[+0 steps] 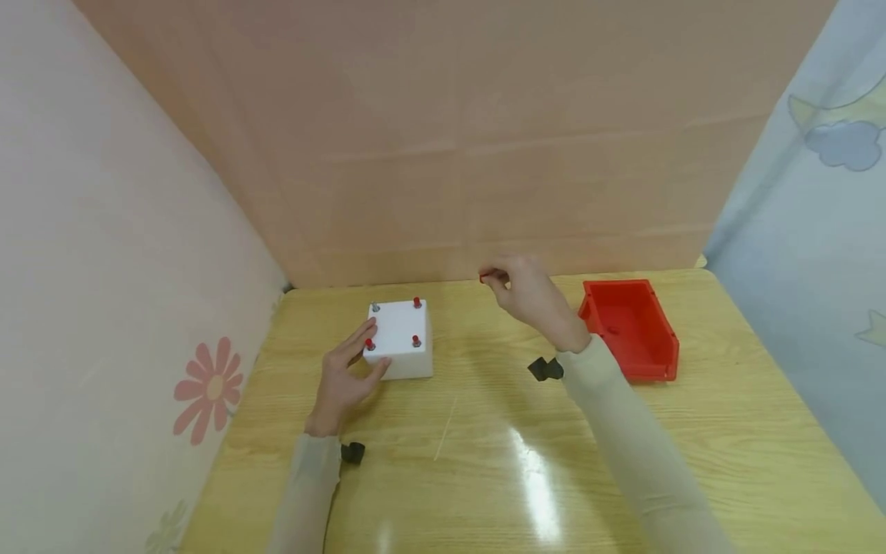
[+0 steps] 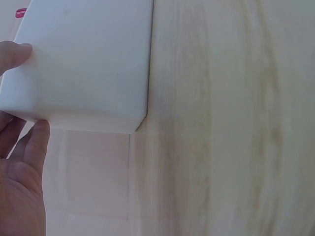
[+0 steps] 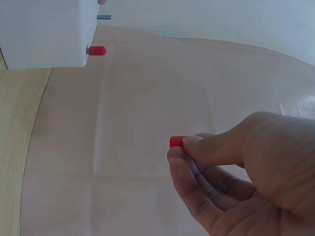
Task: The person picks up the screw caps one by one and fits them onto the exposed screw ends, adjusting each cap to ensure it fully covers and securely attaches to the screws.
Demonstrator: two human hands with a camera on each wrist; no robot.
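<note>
A white box (image 1: 398, 331) stands on the table with a metal stud at each top corner. Red caps cover three studs; the bare stud (image 1: 375, 307) is at the far left corner. My left hand (image 1: 342, 381) grips the box at its left side, thumb against the front face (image 2: 88, 59) and fingers round the side. Off to the right and raised, my right hand (image 1: 529, 296) pinches a small red cap (image 3: 177, 141) between thumb and forefinger, apart from the box. In the right wrist view, a capped stud (image 3: 97, 50) and the bare stud (image 3: 104, 17) stick out of the box.
An open red bin (image 1: 640, 331) stands at the right, partly behind my right forearm, with a small red piece (image 1: 613, 331) inside. A beige curtain (image 1: 450, 154) hangs behind the wooden table (image 1: 443, 477). Pale patterned cloths flank both sides.
</note>
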